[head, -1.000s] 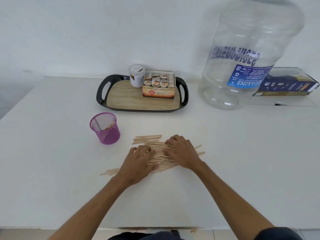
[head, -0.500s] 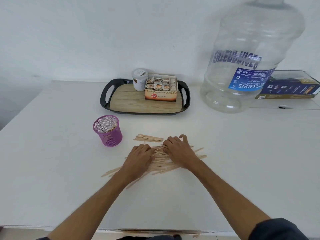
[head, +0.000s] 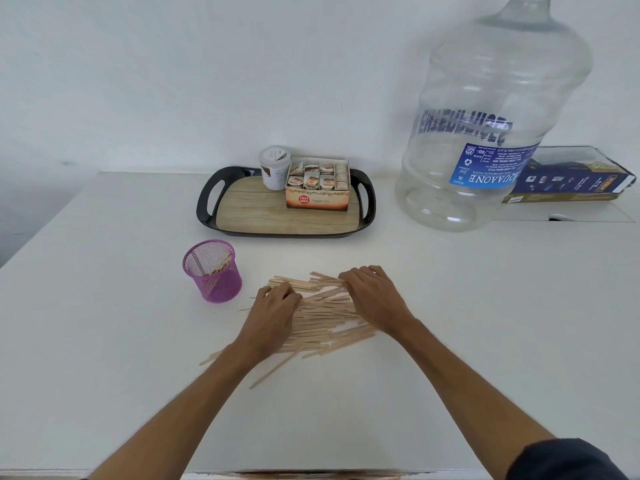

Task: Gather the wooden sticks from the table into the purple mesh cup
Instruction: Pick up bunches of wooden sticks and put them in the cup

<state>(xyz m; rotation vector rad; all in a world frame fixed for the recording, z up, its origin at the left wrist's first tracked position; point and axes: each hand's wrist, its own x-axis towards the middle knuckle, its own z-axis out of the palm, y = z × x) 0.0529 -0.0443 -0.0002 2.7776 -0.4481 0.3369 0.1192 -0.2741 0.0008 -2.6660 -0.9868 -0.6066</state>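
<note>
A loose heap of thin wooden sticks (head: pixel 323 315) lies flat on the white table (head: pixel 104 341), spread mostly left to right. My left hand (head: pixel 272 315) presses palm-down on the heap's left end, fingers curled over the sticks. My right hand (head: pixel 375 299) rests palm-down on the right end, fingers spread across the far sticks. Neither hand has lifted any stick. The purple mesh cup (head: pixel 213 271) stands upright just left of the heap, with a few sticks leaning inside it.
A black tray (head: pixel 249 216) with a wooden floor holds a white tub (head: pixel 274 167) and a box of tea sachets (head: pixel 318 187) behind the heap. A big clear water jug (head: pixel 485 126) stands at the back right, a dark blue box (head: pixel 571 178) beside it.
Both hands have drawn apart on the heap, left hand a little left, right hand a little right and farther back. The sticks between them now show, packed more parallel.
</note>
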